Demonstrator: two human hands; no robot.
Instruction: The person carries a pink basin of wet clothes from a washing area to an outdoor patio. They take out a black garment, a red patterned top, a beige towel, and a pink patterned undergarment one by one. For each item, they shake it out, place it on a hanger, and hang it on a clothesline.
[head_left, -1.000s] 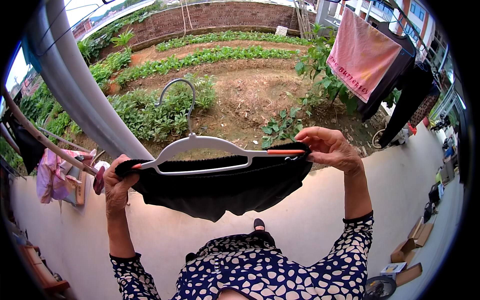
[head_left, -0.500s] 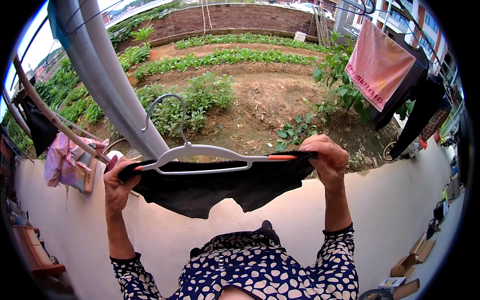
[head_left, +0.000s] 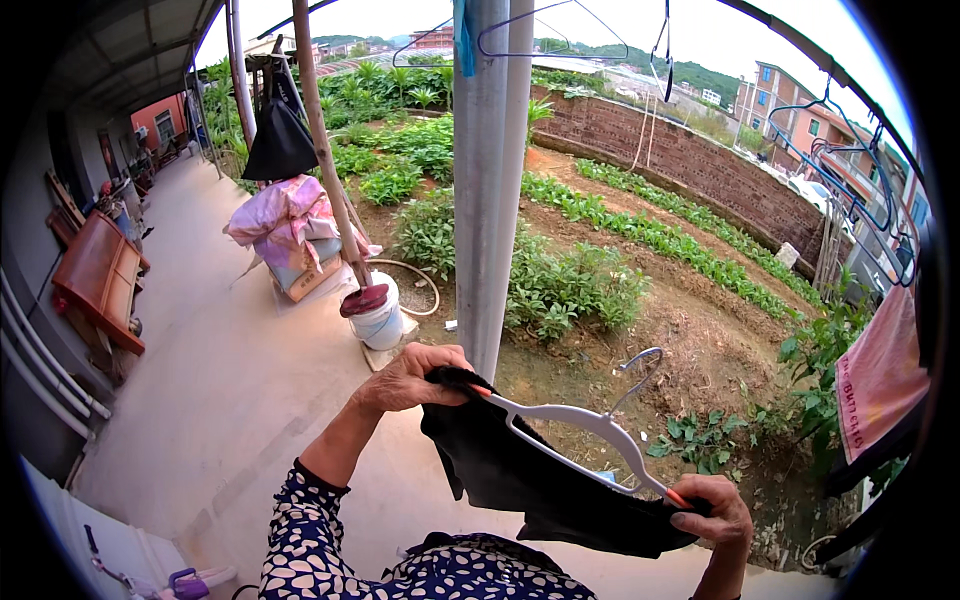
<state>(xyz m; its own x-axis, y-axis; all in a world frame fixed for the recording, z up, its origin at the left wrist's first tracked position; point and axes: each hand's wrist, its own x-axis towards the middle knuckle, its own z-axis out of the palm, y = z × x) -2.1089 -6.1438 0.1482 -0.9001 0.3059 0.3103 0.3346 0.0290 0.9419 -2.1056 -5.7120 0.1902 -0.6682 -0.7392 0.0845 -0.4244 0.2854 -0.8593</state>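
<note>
A pair of black shorts (head_left: 540,480) is stretched along a pale grey hanger (head_left: 580,416) with orange ends and a metal hook. My left hand (head_left: 420,376) is closed on the waistband at the hanger's left end. At its other end my right hand (head_left: 714,508) pinches the waistband, thumb beside the orange tip. The hanger slopes down to the right, its hook pointing away from me and free of any line. The shorts hang loose below it. Fabric and fingers hide the hanger's outermost tips.
A thick metal pole (head_left: 482,200) rises just beyond my left hand. Wire hangers (head_left: 560,45) hang overhead; blue hangers (head_left: 850,170) and a pink towel (head_left: 882,375) are at right. A white bucket (head_left: 380,322) stands by a wooden post (head_left: 328,150), beside garden beds.
My view has swung left, bringing the walkway and bucket into sight. The held shorts and hanger now sit lower right in view and tilt down to the right. Both hands keep their grip.
</note>
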